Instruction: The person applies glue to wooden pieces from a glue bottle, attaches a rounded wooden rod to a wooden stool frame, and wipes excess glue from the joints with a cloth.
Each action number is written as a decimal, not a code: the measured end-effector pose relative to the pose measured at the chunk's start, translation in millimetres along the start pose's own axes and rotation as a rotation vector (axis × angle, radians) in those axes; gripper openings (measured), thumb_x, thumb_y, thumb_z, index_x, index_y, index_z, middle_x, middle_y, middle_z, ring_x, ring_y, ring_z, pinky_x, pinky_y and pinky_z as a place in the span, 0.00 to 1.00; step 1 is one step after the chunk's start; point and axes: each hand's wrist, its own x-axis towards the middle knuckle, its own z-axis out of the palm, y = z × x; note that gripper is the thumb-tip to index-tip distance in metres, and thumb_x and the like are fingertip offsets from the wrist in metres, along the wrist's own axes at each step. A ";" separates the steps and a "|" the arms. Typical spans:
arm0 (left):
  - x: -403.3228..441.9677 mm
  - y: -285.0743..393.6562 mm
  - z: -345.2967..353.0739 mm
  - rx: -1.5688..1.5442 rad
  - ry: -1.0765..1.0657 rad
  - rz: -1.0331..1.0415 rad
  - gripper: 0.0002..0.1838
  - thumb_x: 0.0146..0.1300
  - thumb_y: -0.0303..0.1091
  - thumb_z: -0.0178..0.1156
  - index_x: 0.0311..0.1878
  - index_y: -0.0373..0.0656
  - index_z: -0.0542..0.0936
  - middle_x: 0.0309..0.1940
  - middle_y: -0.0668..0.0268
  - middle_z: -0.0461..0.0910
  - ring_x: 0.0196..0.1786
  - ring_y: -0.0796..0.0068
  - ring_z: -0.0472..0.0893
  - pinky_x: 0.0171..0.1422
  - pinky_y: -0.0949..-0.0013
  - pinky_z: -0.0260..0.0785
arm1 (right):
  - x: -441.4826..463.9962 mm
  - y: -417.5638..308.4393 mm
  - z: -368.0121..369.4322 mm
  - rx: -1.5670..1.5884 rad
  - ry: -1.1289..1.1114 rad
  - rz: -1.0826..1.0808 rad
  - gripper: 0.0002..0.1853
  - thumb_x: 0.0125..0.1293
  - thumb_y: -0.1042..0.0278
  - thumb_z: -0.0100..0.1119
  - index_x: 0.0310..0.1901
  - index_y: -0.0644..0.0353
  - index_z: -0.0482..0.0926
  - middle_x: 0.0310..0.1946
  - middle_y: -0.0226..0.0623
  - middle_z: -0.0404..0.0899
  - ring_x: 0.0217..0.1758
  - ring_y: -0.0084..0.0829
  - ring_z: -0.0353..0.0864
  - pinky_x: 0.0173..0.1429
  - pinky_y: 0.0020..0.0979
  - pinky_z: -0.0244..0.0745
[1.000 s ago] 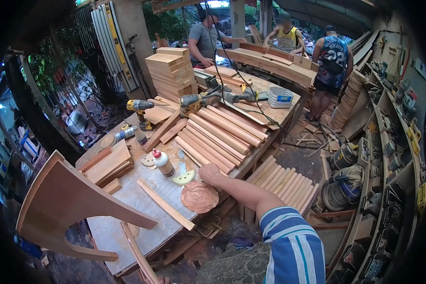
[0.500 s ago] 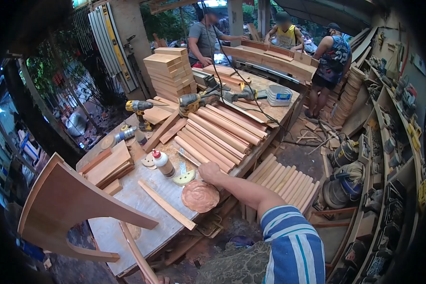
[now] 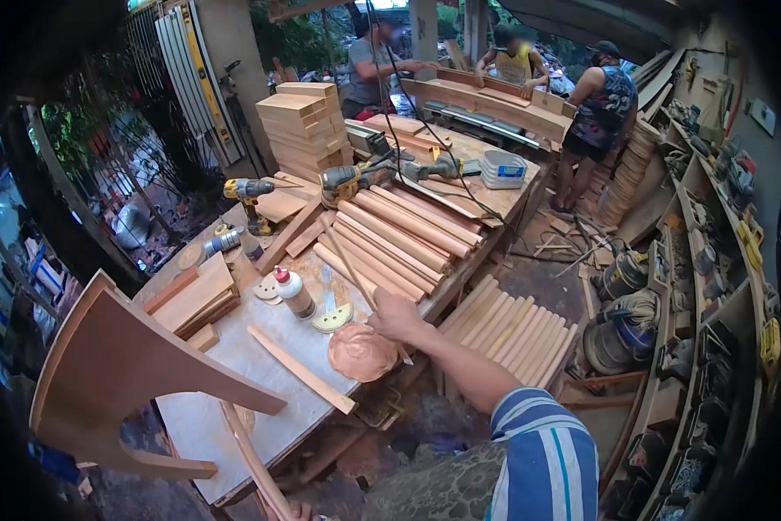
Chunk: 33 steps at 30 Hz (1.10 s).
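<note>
My right hand (image 3: 397, 316) is closed around a long thin wooden stick (image 3: 349, 258), which slants up and left over the row of rounded wooden rods. Its lower end shows below my hand, beside a round bowl-like wooden piece (image 3: 363, 352). My left hand (image 3: 297, 512) shows only in part at the bottom edge, its fingers around the lower end of a curved wooden strip (image 3: 256, 460). A white bottle with a red cap (image 3: 297, 295) and a yellowish sanding disc (image 3: 333, 319) are left of my right hand. Another wooden strip (image 3: 302, 369) lies on the bench.
A large curved wooden panel (image 3: 138, 365) stands at the bench's left. Rods (image 3: 382, 239), a drill (image 3: 248, 200), power tools (image 3: 343, 184) and stacked blocks (image 3: 299, 130) cover the bench. More rods (image 3: 516, 330) sit lower right. Three people are beyond; shelves (image 3: 712, 286) line the right.
My right hand has lifted the thin stick, which now tilts up across the rods, and has shifted slightly right. My left hand stays low at the curved strip. The view has shifted slightly.
</note>
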 end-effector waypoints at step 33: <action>-139.4 80.1 -78.5 0.040 -0.030 -0.236 0.30 0.74 0.61 0.49 0.45 0.36 0.70 0.32 0.59 0.68 0.28 0.65 0.69 0.22 0.66 0.66 | -264.0 -56.9 -40.6 1.684 0.438 0.123 0.20 0.65 0.77 0.55 0.57 0.66 0.64 0.45 0.48 0.84 0.39 0.33 0.86 0.40 0.36 0.86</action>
